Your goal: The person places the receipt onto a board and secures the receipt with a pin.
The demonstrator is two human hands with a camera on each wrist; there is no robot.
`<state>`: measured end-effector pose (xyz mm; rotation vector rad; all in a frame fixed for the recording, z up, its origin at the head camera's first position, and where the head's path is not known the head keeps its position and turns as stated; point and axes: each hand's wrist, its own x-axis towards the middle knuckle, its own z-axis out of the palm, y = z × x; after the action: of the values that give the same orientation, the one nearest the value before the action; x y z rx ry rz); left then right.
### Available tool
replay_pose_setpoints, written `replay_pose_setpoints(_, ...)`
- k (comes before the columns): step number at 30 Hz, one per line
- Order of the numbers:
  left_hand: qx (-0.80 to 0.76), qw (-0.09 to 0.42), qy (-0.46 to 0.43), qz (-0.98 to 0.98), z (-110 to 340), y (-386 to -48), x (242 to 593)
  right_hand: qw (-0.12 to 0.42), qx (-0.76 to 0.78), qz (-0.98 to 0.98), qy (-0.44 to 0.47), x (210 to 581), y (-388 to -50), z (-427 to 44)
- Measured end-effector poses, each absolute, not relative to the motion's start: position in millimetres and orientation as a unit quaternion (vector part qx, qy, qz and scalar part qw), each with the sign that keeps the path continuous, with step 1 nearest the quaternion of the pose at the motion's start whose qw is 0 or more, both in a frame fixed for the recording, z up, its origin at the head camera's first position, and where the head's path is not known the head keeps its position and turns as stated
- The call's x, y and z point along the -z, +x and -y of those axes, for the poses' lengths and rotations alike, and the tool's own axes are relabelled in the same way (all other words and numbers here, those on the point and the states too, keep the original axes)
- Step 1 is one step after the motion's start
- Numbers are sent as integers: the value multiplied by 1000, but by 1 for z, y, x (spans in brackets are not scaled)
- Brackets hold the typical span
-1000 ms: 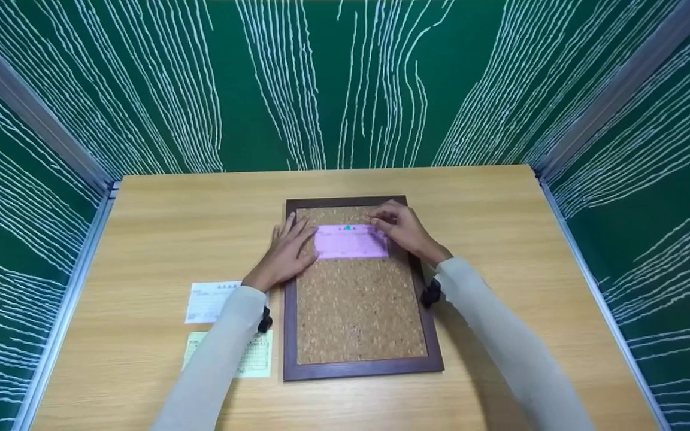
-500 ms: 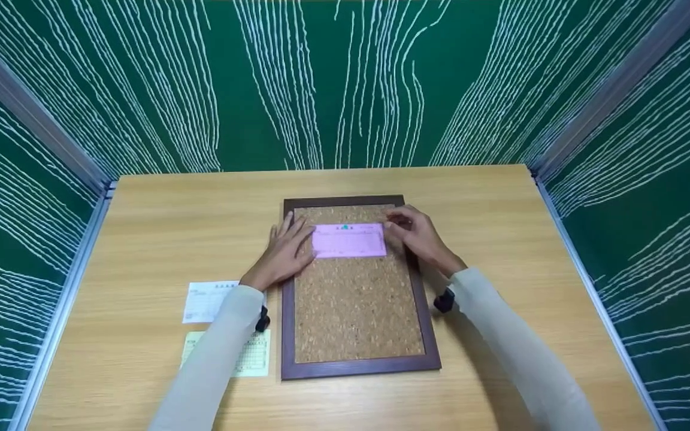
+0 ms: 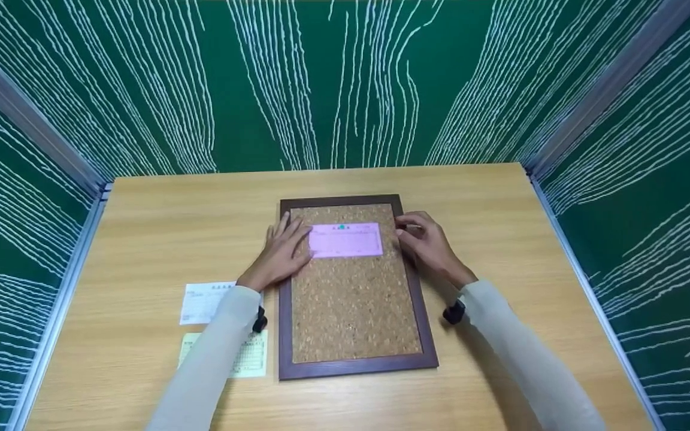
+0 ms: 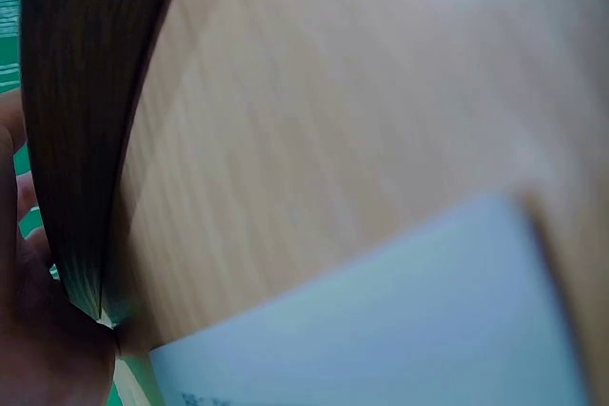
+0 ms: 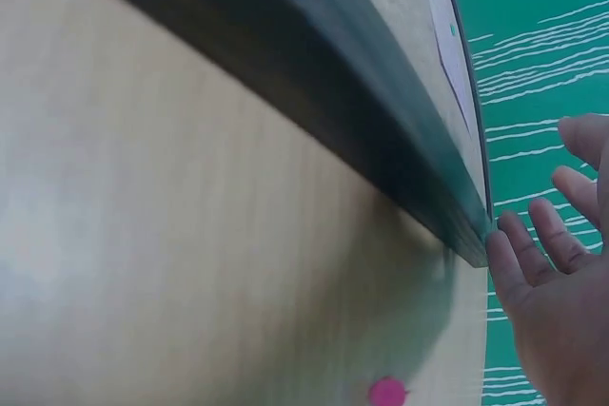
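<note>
A corkboard [image 3: 354,311] in a dark brown frame lies on the table. On its upper part is a pink printed slip [image 3: 345,244], with a green pushpin [image 3: 342,227] at its top middle. My left hand [image 3: 279,251] rests over the frame's left side, fingers spread, fingertips and thumb at the slip's left edge. My right hand [image 3: 432,245] is at the frame's upper right side, apart from the slip, fingers loosely bent. In the right wrist view its fingers [image 5: 533,244] hold nothing visible, and fingertips are by the frame's edge.
A white slip [image 3: 201,302] and a light green slip [image 3: 252,356] lie left of the board, partly under the left forearm. A small round pink thing [image 5: 387,392] sits on the table in the right wrist view. Green walls [image 3: 249,149] with white lines surround the table.
My right hand has drawn away from the slip's top right corner, rightward to the frame's edge. The left hand has kept its place on the board.
</note>
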<state>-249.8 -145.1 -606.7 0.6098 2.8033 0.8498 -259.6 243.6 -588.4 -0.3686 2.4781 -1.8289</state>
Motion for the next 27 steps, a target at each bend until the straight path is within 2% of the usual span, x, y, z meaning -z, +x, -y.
replay_pose_setpoints(7,-284,78,200,-935,144,-250,607,-12,589,-801,-107,601,-252,-248)
replay_pose_setpoints(21,-278,73,202,-936,145,-250,606,15,590,-801,-102,614,-243,-255)
replay_pose_setpoints(27,-276,79,199,-937,145,-251,606,-4,533,-837,-121,617,-244,-260)
